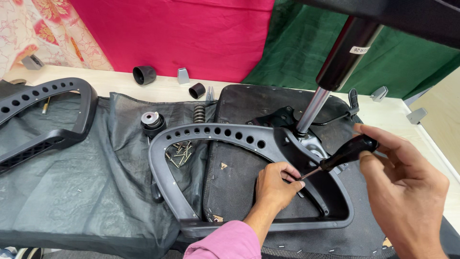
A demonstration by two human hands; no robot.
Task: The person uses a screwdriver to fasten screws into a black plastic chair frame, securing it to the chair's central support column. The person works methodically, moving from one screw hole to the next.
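Note:
An upturned black office chair seat (239, 158) lies on the table with its gas lift column (335, 62) rising toward the top right. A black plastic armrest frame (191, 139) with a row of holes rests across the seat's underside. My right hand (407, 187) grips the black handle of a screwdriver (347, 153), whose metal tip points down-left into the armrest's inner edge. My left hand (275, 184), in a pink sleeve, pinches at the screwdriver tip against the armrest; a screw there is too small to make out.
A second armrest frame (43, 115) lies at the left on dark grey fabric (86, 187). Loose screws (179, 154), a coil spring (199, 113), a round knob (152, 122) and two black caps (144, 75) sit behind. Red and green cloths hang at the back.

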